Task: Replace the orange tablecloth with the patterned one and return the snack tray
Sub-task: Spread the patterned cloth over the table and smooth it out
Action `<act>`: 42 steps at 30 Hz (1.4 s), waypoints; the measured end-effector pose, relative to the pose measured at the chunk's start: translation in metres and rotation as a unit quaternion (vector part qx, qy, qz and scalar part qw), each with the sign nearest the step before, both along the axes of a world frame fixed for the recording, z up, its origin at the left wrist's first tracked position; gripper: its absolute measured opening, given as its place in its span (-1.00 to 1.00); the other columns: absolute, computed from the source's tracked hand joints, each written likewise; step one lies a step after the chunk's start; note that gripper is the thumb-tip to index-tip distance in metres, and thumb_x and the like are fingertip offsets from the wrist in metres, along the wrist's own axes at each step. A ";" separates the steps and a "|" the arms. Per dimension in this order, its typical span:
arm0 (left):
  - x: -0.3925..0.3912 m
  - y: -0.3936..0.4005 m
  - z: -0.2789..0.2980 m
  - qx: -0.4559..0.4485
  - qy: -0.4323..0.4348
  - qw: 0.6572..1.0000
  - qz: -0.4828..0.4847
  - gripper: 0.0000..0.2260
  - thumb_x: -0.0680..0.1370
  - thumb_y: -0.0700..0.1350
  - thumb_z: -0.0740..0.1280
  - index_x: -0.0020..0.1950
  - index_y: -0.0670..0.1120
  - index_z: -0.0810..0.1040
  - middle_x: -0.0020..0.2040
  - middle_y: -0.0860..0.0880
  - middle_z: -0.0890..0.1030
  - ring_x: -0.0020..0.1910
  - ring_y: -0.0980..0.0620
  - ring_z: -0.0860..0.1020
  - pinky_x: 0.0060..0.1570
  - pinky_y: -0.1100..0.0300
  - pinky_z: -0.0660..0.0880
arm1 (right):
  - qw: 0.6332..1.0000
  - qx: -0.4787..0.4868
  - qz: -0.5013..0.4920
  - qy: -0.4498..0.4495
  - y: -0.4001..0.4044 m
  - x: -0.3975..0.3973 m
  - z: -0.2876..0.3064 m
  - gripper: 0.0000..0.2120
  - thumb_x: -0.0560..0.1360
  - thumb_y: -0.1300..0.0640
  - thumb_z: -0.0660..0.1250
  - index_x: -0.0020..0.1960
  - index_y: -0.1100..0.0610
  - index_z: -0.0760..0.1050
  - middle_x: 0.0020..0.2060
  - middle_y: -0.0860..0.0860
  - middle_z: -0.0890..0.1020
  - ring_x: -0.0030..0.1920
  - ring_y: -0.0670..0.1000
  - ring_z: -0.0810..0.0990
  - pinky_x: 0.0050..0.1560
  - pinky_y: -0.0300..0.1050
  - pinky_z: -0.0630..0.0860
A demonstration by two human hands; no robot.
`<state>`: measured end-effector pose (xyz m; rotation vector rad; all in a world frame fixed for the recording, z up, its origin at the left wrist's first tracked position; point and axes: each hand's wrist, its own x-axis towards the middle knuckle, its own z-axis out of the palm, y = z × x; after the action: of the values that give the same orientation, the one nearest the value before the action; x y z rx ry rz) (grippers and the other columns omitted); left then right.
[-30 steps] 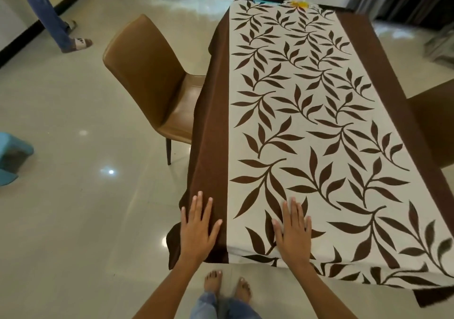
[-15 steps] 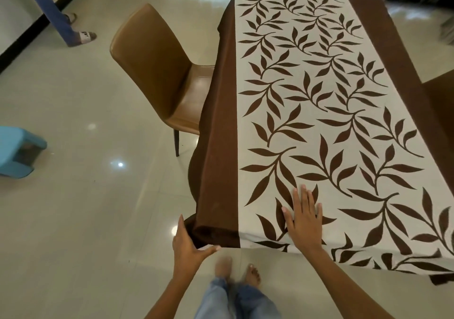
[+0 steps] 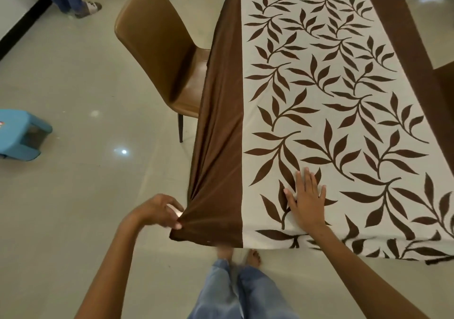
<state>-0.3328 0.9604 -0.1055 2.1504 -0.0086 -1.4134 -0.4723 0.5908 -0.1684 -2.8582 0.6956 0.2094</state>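
L fingers (image 3: 177,222) pinch brown corner of patterned tablecloth (image 3: 319,102), pulled taut; R fingers (image 3: 305,183) flat, spread on leaf print.

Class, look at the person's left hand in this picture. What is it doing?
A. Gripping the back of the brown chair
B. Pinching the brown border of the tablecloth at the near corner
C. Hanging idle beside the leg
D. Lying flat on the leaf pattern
B: the left hand has its fingers curled round a gathered bunch of the brown border of the patterned tablecloth, with creases running up from the grip, while the right hand lies flat on the leaf print.
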 end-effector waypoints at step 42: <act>-0.008 -0.148 -0.059 0.057 -0.473 0.825 -0.303 -0.56 0.66 0.08 -0.04 0.54 0.12 0.02 0.57 0.01 -0.01 0.54 -0.05 -0.06 0.47 0.00 -0.15 | 0.974 0.181 -0.020 -0.134 0.006 0.066 0.053 -0.90 0.47 0.28 0.34 -0.06 0.12 0.55 -0.14 -0.01 0.64 -0.14 0.01 0.62 -0.10 -0.08 0.55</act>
<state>-0.3405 0.8126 -0.1646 2.8653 -1.0789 -0.4362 -0.4061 0.5971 -0.1149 -2.4596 0.5909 -0.0519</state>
